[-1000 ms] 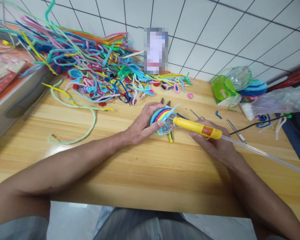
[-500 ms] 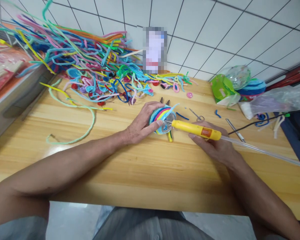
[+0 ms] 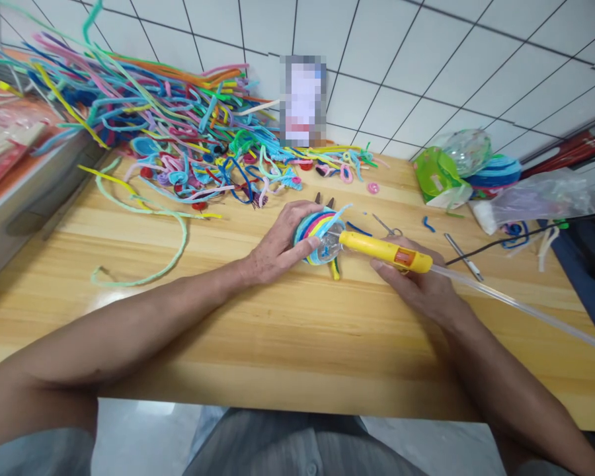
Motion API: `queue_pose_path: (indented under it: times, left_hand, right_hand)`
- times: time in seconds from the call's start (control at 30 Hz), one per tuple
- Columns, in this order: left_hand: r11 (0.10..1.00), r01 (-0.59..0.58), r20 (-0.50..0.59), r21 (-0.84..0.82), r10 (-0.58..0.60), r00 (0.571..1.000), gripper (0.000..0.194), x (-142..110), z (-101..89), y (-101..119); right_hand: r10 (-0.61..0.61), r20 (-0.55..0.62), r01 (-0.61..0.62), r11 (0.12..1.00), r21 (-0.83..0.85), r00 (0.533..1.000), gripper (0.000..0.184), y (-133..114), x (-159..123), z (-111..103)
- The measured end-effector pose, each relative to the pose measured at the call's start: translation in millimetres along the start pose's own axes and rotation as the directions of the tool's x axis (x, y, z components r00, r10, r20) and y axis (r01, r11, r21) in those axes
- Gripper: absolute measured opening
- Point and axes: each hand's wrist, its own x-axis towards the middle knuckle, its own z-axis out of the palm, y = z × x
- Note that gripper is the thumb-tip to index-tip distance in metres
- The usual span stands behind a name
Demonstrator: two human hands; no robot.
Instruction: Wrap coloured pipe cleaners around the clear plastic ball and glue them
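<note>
Over wood [image 3: 277,337], left fingers [image 3: 300,251] encircle a striped ball [image 3: 311,228], right fingers [image 3: 385,272] a glue gun [image 3: 384,250].

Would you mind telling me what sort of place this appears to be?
It is probably a craft work area, though whether in a home or a workshop, I cannot tell. A heap of colourful fuzzy stems lies on a wooden table, and the right hand holds a yellow glue gun.

Compared with half a second ago, the yellow glue gun [image 3: 385,251] in the right hand [image 3: 424,277] points its nozzle higher, farther from the left hand's [image 3: 283,244] thumb and nearer the light-blue strip [image 3: 338,217]; the clear rod [image 3: 520,305] behind slopes more steeply
</note>
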Motion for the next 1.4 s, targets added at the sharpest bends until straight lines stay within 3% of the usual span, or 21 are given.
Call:
queue_pose_path:
  times: [0.13,0.43,1.4]
  left_hand:
    - [1.000,0.016,-0.001,-0.002,-0.016,1.000,0.054,0.1,0.2,0.1]
    - [1.000,0.010,0.001,0.009,-0.010,1.000,0.053,0.1,0.5,-0.4]
    - [1.000,0.022,-0.012,-0.009,-0.023,1.000,0.055,-0.4,1.8,-2.2]
  right_hand:
    - [0.017,0.041,-0.017,1.000,-0.001,0.999,0.008,0.0,-0.5,0.2]
    - [-0.006,-0.015,0.006,1.000,-0.004,1.000,0.010,-1.4,0.0,2.1]
    - [-0.023,0.009,0.023,1.000,0.003,1.000,0.005,-3.6,-0.1,0.6]
